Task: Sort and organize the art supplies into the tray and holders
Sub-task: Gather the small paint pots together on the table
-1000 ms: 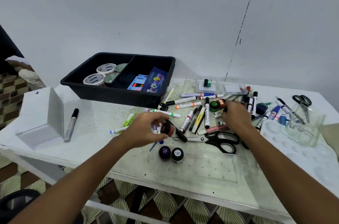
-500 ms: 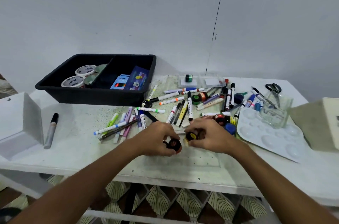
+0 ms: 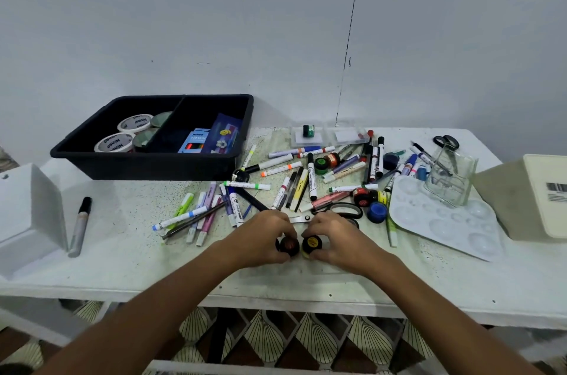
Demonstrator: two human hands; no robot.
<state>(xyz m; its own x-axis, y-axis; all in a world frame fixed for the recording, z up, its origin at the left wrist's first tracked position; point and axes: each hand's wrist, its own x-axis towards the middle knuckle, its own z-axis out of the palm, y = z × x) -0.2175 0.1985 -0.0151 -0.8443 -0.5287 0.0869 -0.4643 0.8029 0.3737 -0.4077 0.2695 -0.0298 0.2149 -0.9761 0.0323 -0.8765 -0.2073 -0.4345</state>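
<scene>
Left grip: left hand [image 3: 266,239] curled round a small black paint pot with a reddish-orange lid label [image 3: 288,245], resting on the white speckled table [image 3: 129,255].
Right grip: right hand [image 3: 333,239] curled round a small black paint pot with a yellow lid label [image 3: 312,243], just beside the first pot.
Change: a second ago apart, right hand reaching into the marker pile; now drawn together at the near edge, one pot each. Reads as pots being gathered as a group, not yet stowed.
Destination: black two-compartment plastic tray [image 3: 153,160], well beyond and to the left of the left grip, holding tape rolls and card packs.
Beyond the grips: black-handled scissors [image 3: 340,212] just behind the right knuckles; scattered markers and pens [image 3: 294,187] farther back.
Right of the right grip: white plastic paint palette [image 3: 445,221], clear glass holder [image 3: 451,175].
Obstacle: clutter between grips and tray, likely calling for a lift over it.
</scene>
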